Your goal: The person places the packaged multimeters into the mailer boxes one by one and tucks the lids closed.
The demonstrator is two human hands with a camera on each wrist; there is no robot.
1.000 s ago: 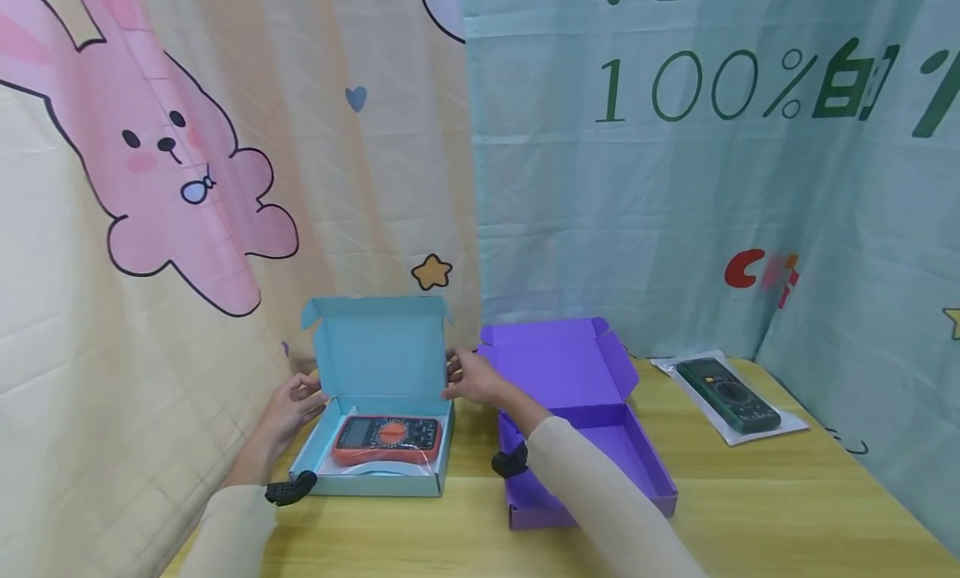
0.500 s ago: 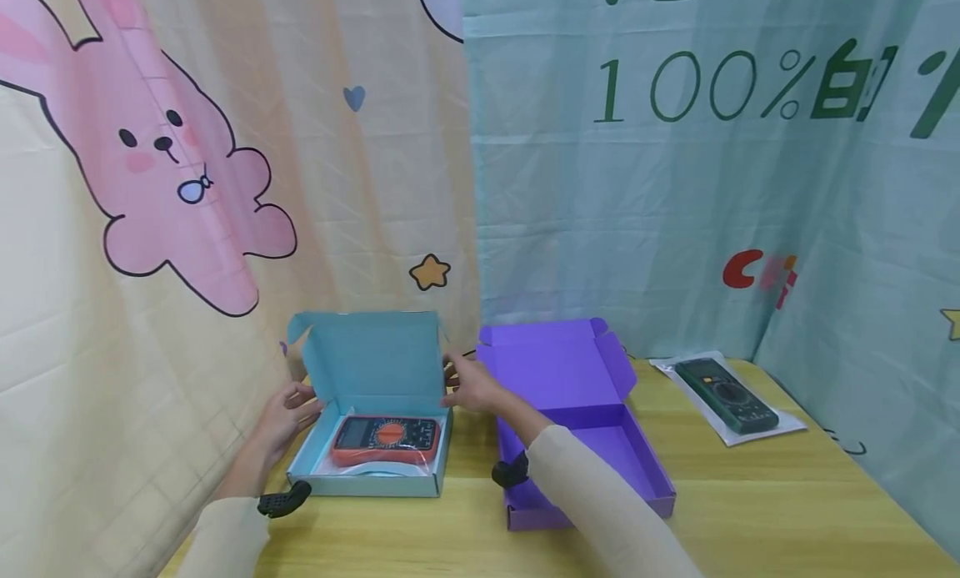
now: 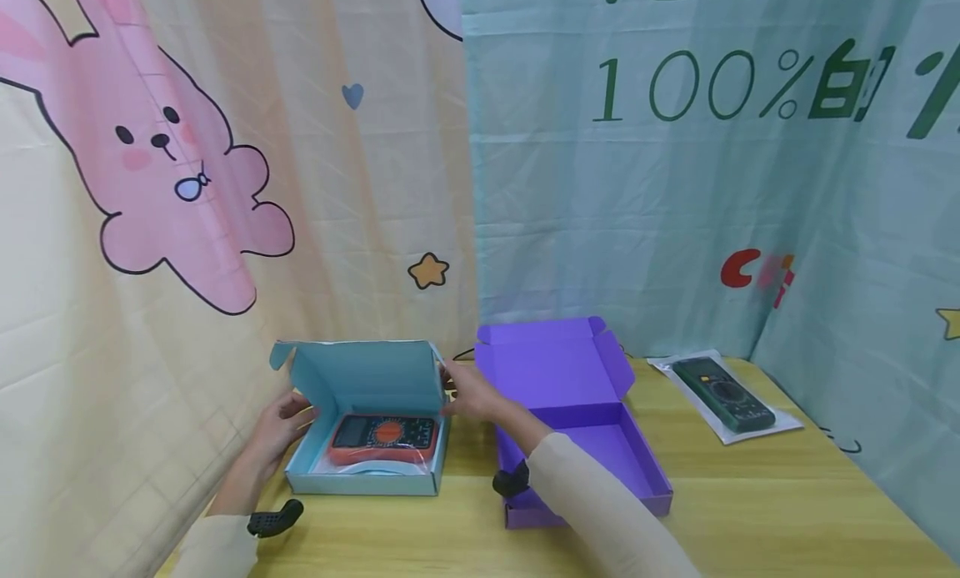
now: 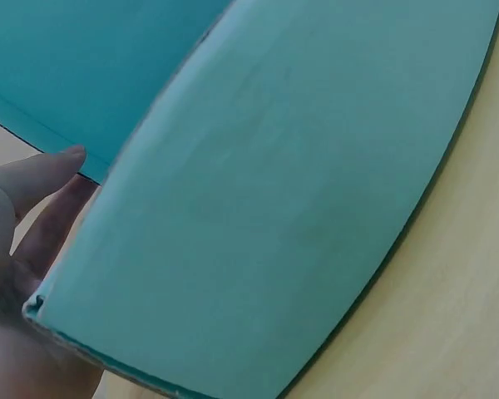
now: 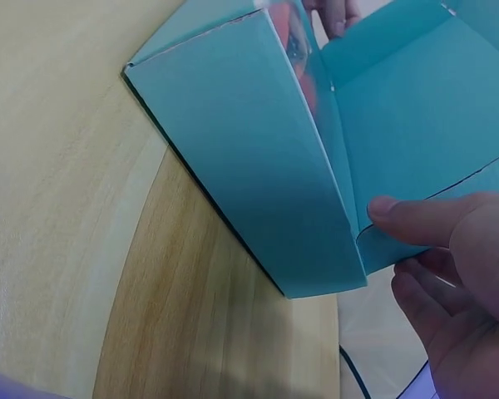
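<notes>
A light blue cardboard box stands on the table at left with its lid tilted forward over it, partly open. Inside lies a red multimeter in clear plastic. My left hand is at the lid's left side near the hinge; in the left wrist view its thumb overlaps the lid's edge, with a finger behind. On the other side, my right hand pinches the lid's right side flap, thumb on the inner face and fingers underneath.
To the right stands an open purple box, its lid leaning back. A dark green multimeter on a clear plastic bag lies farther right on the wooden table. Printed curtains hang behind.
The blue box's lid has swung forward and down from nearly upright, and both hands have gone along at its sides. The purple box and green multimeter have stayed put.
</notes>
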